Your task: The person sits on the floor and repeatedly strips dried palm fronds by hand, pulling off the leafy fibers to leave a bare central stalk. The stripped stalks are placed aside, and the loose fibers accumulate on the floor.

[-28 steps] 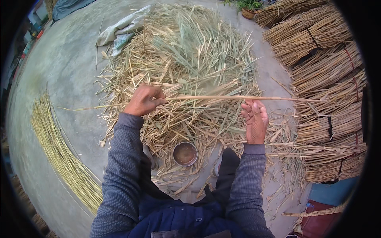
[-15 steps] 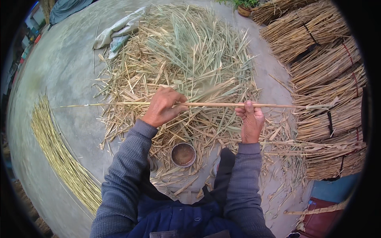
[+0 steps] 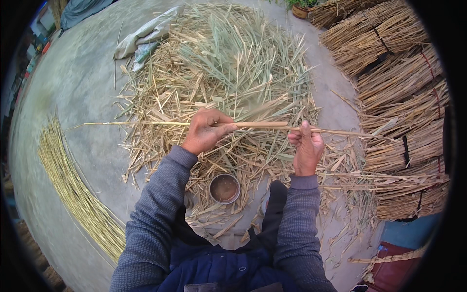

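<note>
I hold one long thin reed stalk (image 3: 146,123) level in front of me with both hands. My left hand (image 3: 204,131) is closed around its middle part. My right hand (image 3: 305,146) pinches it further right, thumb up against the stem. The stalk's thin end reaches far left over the concrete, and its other end runs right toward the bundles. Below and beyond my hands lies a big heap of stripped dry leaves and husks (image 3: 228,82).
Tied bundles of reeds (image 3: 404,97) are stacked on the right. A long row of cleaned yellow stalks (image 3: 73,190) lies on the concrete at left. A small round metal cup (image 3: 224,188) sits by my knees. A grey sack (image 3: 141,41) lies beyond the heap.
The stalk has slid to the left through my hands, its thin end now far out over the concrete. Both hands have dropped a little and closed on it.
</note>
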